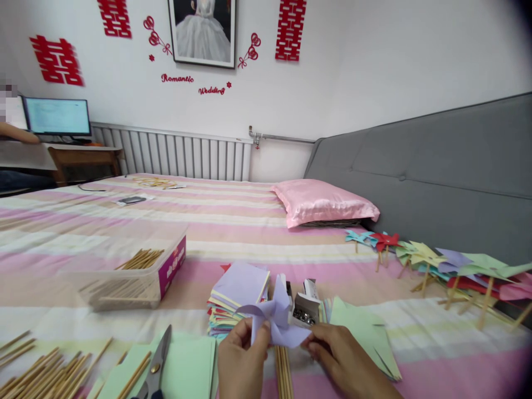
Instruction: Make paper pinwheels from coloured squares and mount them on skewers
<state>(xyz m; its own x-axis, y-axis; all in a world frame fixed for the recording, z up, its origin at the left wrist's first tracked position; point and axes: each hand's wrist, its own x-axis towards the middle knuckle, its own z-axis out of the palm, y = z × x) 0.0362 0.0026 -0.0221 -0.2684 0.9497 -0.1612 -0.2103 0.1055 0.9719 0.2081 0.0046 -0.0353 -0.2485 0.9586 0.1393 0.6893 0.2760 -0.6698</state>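
A light purple paper pinwheel (275, 317) with folded blades is held up over the bed. My left hand (243, 357) pinches it near the centre, thumb in front. At its lower right blade, the closed fingers of my right hand (338, 354) grip the tip. Behind the pinwheel lie a stack of coloured paper squares (239, 285) and a small open box (306, 307) of shiny metal pieces. Several thin wooden sticks (284, 374) lie between my hands. Slit green paper (357, 327) rests beyond my right hand. Scissors (156, 366) lie on green sheets (189, 366) to the left.
A clear plastic tub (124, 288) holds wooden sticks; more loose sticks (54, 371) lie front left. Several pinwheels on sticks (428, 257) line the right side by the grey headboard (436, 166). A pink pillow (324, 202) is farther back. Someone's arm (16, 133) rests at a desk, far left.
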